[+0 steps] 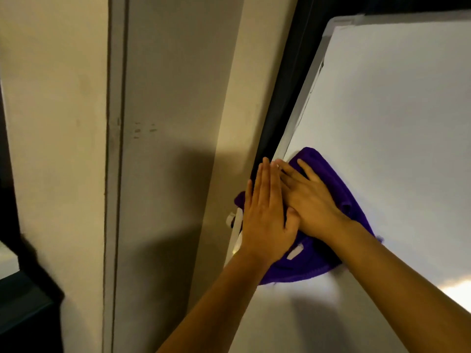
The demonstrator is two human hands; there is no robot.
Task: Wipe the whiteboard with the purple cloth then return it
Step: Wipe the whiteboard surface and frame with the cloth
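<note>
The whiteboard (397, 118) is standing tilted across the right of the scene, its pale metal frame (302, 105) running along its left edge beside a beige wall (178, 98). A purple cloth (328, 184) is lying flat against the board's surface at the near left edge, one corner poking out past the frame, with a small white tag (295, 251) showing on its lower part. The left hand (266, 220) and the right hand (309, 202) are both pressing flat on the cloth with fingers straight, the left one lying partly over the frame and touching the right.
</note>
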